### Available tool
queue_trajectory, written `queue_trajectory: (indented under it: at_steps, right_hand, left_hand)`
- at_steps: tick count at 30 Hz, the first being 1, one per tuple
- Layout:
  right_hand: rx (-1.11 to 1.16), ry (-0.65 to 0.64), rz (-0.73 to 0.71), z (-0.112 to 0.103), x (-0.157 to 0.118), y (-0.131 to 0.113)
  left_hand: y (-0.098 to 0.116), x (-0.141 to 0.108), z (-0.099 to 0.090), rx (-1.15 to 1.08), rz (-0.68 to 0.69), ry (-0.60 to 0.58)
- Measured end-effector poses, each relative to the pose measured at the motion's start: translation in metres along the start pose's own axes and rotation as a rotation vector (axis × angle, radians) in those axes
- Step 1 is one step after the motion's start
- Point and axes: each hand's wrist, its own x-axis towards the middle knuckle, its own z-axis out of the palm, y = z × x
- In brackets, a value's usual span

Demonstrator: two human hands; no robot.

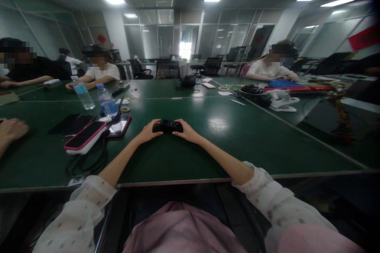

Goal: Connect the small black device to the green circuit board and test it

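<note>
Both my hands rest over the green table [190, 158] with a small black handheld device [168, 125] between them. The device lies lengthwise across my view, and a dark screen-like face is turned up toward me. My left hand [150, 131] grips its left end, thumb along the near edge. Round the right end my right hand [186, 130] is closed in the same way. Fingers partly cover both ends, so the exact kind of device does not show. Whether it touches the tabletop I cannot tell.
Left of my arm lie a pink-rimmed phone [86, 134] on a white block, a red-edged tablet-like device [119, 125], black cables [89, 162] and two water bottles [83, 93]. A co-worker's hand [13, 130] is at far left. A white clamp-like stand [283, 101] stands right.
</note>
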Motion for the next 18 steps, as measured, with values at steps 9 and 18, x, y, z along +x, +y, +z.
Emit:
queue_trajectory:
  at_steps: [9, 18]
  right_hand:
    - [-0.079, -0.025, -0.122, -0.007, -0.004, -0.019]
    - [0.164, -0.133, 0.002, -0.009, -0.004, -0.022]
  left_hand:
    - [0.012, -0.001, -0.004, 0.122, -0.046, -0.052]
    - [0.023, -0.004, -0.010, 0.043, -0.014, -0.099]
